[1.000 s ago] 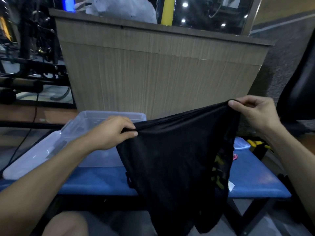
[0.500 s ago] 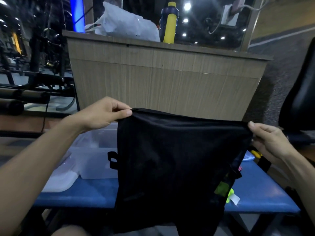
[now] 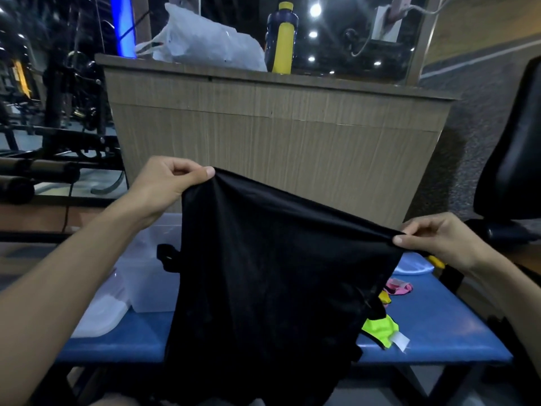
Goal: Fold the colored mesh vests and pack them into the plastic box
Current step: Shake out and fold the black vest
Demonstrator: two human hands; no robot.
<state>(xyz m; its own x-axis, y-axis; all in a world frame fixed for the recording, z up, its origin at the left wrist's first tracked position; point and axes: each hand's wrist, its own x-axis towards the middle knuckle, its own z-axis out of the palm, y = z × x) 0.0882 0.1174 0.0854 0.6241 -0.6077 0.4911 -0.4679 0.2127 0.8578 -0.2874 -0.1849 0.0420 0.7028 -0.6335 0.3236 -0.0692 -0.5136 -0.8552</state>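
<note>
The left hand [image 3: 164, 186] pinches the top edge of the black mesh vest [image 3: 272, 273] between thumb and forefinger, up at about ten o'clock from the cloth's middle. The right hand [image 3: 436, 241] grips the other end of that edge the same way, out at three o'clock and noticeably lower. So the top edge runs taut on a slope, high on the left and low on the right.

A second ago that slope ran the other way, right hand high and left hand low near the box; half a second ago the edge was nearly level. The person seems to be shaking and turning the vest to straighten it, so I judge the fold itself has not yet begun.

The vest hangs free in front of the blue desk [image 3: 439, 326], its lower part dropping past the near edge. Behind it at nine o'clock stands the clear plastic box [image 3: 152, 288], with its lid [image 3: 99, 315] lying just beside it. At four o'clock a yellow-green vest [image 3: 380, 329] and a pink one [image 3: 398, 288] lie on the desk, waiting their turn. Nothing I can see is packed in the box, though the black cloth hides part of it.
</note>
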